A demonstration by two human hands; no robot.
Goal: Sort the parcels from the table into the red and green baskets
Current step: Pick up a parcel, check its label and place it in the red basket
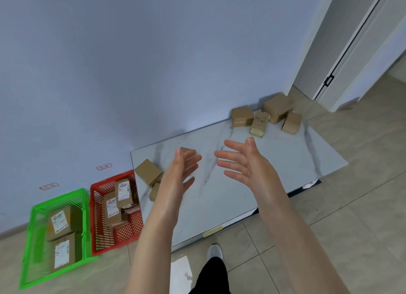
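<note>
I count seven parcels on the table (285, 162): a far bunch (278, 107) of four in the back right corner and a near bunch (148, 171) of three at the left end, one of them partly hidden behind my left hand (180, 173). Two baskets stand side by side on the floor left of the table. The green basket (57, 200) holds two labelled boxes (59, 222). The red basket (131, 227) holds at least three (they overlap, so I cannot count them surely). Both my forearms reach out over the table's left half. My left hand and right hand (248, 164) hang above it, palms facing each other, fingers straight and spread, holding nothing.
</note>
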